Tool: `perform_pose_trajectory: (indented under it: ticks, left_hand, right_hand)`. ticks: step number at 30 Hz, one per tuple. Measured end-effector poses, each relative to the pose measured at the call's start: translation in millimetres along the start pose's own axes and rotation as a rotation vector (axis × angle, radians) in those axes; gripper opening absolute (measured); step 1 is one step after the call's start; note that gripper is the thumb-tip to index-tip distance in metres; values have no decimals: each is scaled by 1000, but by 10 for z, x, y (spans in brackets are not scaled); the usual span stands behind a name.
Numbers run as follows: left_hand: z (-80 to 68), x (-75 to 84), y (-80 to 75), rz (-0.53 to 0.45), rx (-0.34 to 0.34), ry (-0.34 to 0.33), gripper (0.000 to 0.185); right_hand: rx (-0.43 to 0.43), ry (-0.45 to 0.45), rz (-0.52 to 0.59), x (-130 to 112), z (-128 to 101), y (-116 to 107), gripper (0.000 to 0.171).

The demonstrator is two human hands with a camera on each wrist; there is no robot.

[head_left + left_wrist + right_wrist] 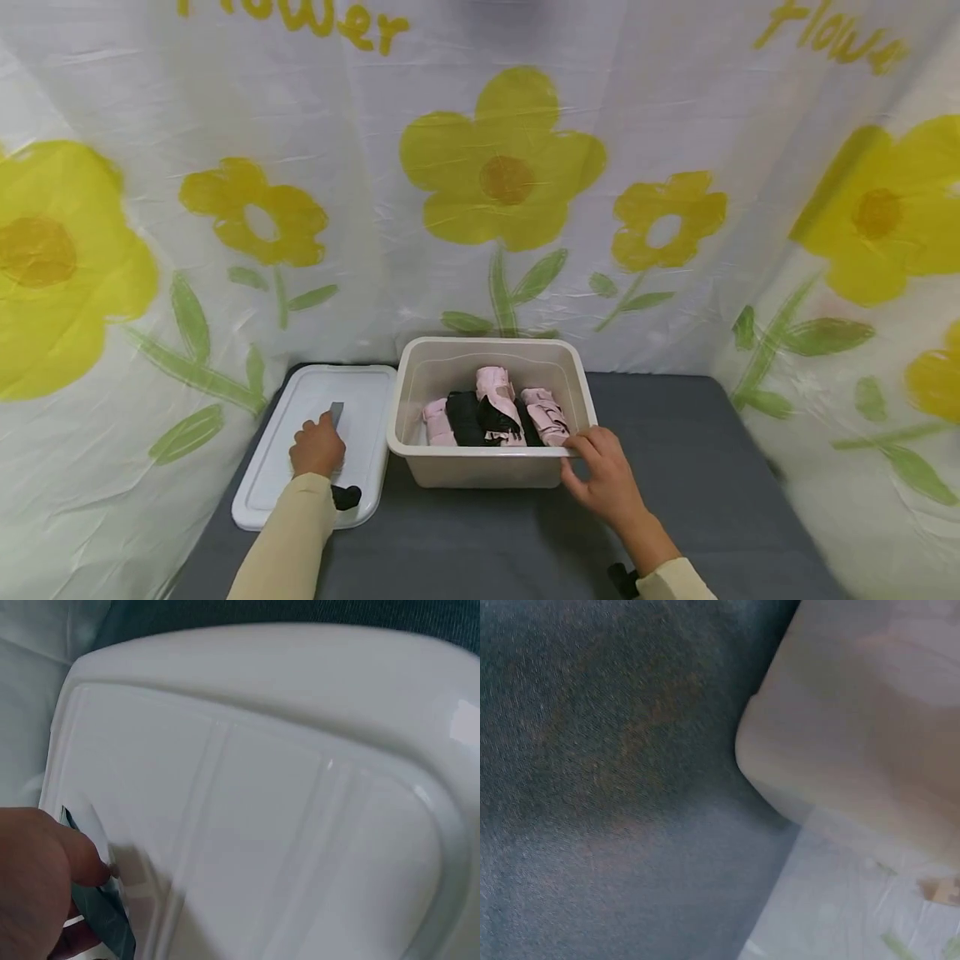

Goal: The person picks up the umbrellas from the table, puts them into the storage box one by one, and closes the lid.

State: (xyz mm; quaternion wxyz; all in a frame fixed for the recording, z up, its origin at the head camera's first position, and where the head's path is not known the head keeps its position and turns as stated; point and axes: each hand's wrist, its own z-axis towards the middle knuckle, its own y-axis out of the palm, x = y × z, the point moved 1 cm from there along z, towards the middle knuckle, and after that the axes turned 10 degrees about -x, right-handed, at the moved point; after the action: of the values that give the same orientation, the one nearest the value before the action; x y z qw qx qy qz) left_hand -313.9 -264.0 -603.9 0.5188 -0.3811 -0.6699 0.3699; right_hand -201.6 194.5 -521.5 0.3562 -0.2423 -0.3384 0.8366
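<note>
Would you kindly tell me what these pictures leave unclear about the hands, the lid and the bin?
- Left hand on the lid: its grip on the small grey piece is hidden by the hand itself.
- Right wrist view: blurred; right hand unseen there.
- Rolled items in the bin: too small to identify.

From the head we look forward and down over the whole table [675,500]. Our left wrist view sits close above the lid [300,787], our right wrist view close beside the bin [855,750]; both appear in the head view.
</note>
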Motion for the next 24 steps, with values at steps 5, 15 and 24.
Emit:
perform_pose_trajectory:
  ticks: [5,15,24]
  left_hand:
    - [-74,-24,-68,-15,16,13,40]
    - [-208,-40,-229,-10,-49,-11,41]
    - [-200,-120,-310,8,-72,-15,40]
  right_hand:
    - [59,-23,18,-3,-9,63,21]
    - [99,-15,44,-10,-32,98,21]
    - [110,19,42,-40,-38,87,24]
